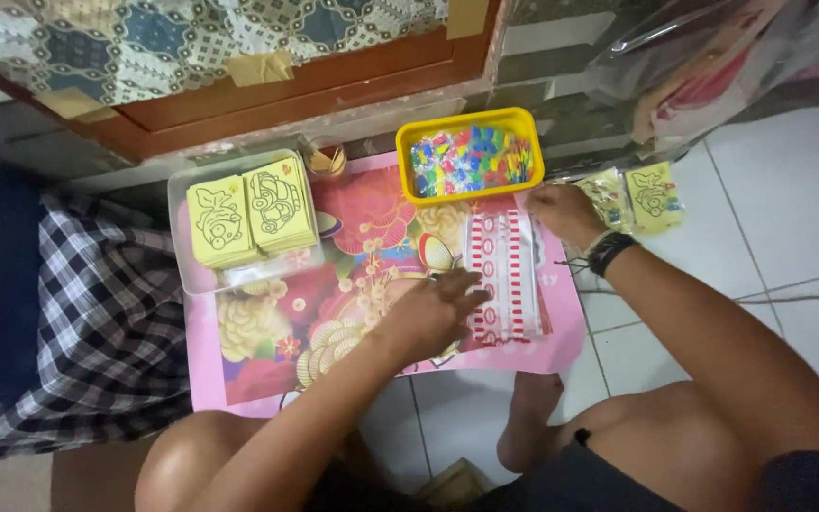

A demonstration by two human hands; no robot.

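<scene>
A stack of clear bags with red and white striped edges lies on a pink flowered mat on the floor. My left hand rests flat on the mat with its fingertips on the left edge of the bags. My right hand presses on the top right corner of the bags, fingers curled down; a dark band is on that wrist. Just beyond the bags stands a yellow tray filled with small many-coloured pieces.
A clear tray at the left holds two piles of yellow cards with line drawings. Packed yellow cards lie on the white tiles at the right. Checked cloth lies at the left, a wooden frame behind.
</scene>
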